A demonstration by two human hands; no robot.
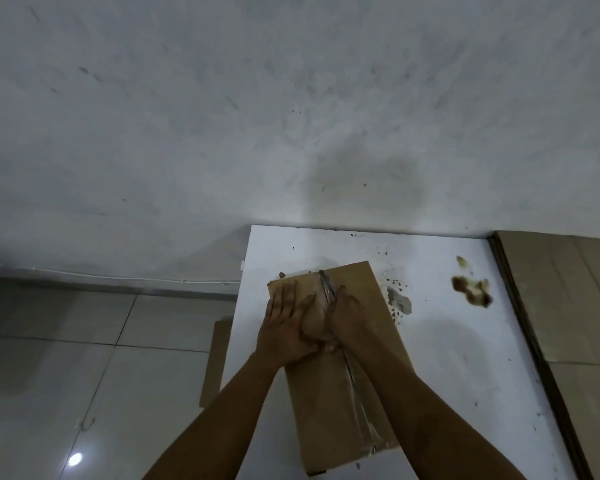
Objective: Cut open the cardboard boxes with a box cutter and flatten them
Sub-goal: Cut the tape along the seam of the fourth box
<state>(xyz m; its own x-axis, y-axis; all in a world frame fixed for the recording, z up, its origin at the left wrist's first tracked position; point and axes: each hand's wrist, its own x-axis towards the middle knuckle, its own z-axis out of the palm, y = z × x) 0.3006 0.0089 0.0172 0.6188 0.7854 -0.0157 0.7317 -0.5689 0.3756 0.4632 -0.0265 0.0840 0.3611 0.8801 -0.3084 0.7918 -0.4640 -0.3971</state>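
A brown cardboard box [371, 386] lies lengthwise on the white table [465, 358], with a slit strip of clear tape running down its top seam. My left hand [284, 323] presses flat on the left top flap, fingers spread and straight. My right hand [347, 317] lies on the right flap at the far part of the seam. Its fingers bend over the flap's edge into the slit, so their tips are hidden. No box cutter is visible.
Flattened cardboard sheets [568, 306] lie along the table's right side. A cardboard piece [217, 362] stands on the tiled floor against the table's left edge. Brown stains [471, 289] mark the tabletop. A grey wall rises right behind the table.
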